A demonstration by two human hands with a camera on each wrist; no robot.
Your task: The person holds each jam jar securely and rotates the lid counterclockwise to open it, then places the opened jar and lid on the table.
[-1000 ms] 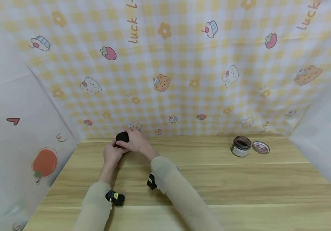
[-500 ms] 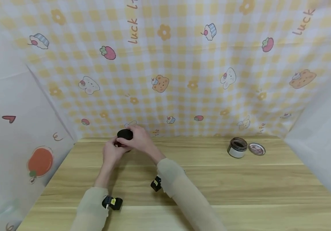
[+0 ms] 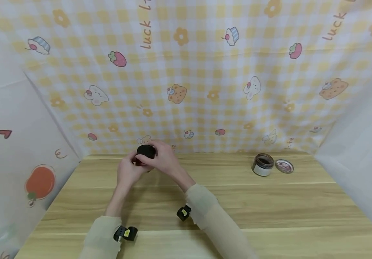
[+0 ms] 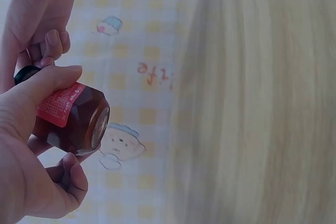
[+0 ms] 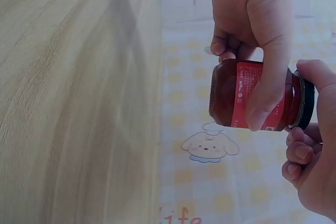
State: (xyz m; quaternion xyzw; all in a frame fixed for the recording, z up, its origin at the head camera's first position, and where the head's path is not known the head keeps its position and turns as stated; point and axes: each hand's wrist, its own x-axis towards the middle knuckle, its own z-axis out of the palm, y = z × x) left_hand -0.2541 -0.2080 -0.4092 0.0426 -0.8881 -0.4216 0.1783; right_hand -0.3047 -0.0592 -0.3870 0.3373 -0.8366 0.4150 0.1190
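Observation:
A glass jar (image 5: 226, 95) with dark reddish contents and a red label is held between both hands. My left hand (image 3: 129, 172) grips the jar's body, its thumb lying across the label in the right wrist view. On the jar's top sits a black lid (image 3: 146, 151). My right hand (image 3: 165, 160) grips this lid at its rim, thumb on the near side. In the left wrist view the jar's base (image 4: 100, 125) faces the wooden table, apart from it.
Farther right on the wooden table (image 3: 237, 201) stands a brown open jar (image 3: 263, 165) with a white label. Beside it lies a round metal lid (image 3: 284, 166). A yellow checked cloth (image 3: 202, 72) hangs behind the table, and white walls flank both sides.
Both hands and the jar have shifted slightly to the right and upward in the head view. The head view itself has turned a little, so the brown jar and its lid appear farther left.

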